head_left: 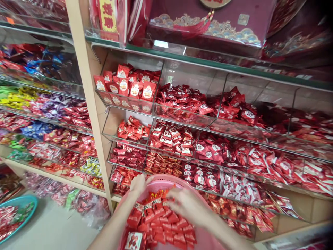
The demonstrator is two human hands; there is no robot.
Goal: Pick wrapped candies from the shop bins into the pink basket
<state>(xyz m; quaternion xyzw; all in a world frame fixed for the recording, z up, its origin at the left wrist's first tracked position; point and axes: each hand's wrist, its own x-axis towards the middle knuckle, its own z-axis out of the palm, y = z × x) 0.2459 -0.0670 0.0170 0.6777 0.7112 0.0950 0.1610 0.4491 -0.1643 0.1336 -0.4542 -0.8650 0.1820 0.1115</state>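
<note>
A pink plastic basket [166,179] is at the bottom centre, against the lower shelves. Red wrapped packets [166,222] lie inside it, many in overlapping rows. My left hand [138,184] is at the basket's far left rim, its fingers closed around the edge. Over the packets on the right side of the basket is my right hand [179,201], blurred by motion; whether it holds anything is not clear. A packet with a white picture label [134,241] sits at the basket's lower left.
Glass-fronted shelves [182,118] hold red packets in divided compartments ahead and to the right. Colourful sweets [47,104] fill the shelves beyond a wooden upright [88,90]. A teal basket [33,205] stands on the left, with bagged goods [91,205] on the floor.
</note>
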